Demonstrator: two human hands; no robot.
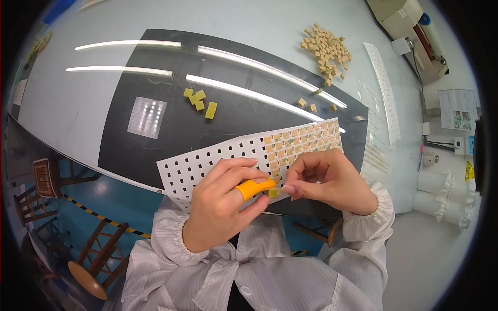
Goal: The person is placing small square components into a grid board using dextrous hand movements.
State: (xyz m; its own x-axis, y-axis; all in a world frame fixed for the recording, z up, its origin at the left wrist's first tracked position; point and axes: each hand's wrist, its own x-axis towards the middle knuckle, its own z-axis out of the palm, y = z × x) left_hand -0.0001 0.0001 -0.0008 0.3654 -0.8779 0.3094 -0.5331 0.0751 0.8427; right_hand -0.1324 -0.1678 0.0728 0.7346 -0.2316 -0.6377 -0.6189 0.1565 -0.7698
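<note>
Left hand (220, 203) wears orange finger sleeve (254, 188) beside yellow-green block (273, 193). Right hand (328, 179) curls over punched sheet (204, 159). Both grips unclear.

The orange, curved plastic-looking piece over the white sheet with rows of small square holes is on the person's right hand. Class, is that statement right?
No: the hand is wrong. The head view shows the orange, curved plastic-looking piece over the white sheet with rows of small square holes on the person's left hand.

Wooden stools (87, 280) stand on blue floor (122, 195) near striped tape (83, 205), with a yellow sign (469, 171) at far right.
</note>
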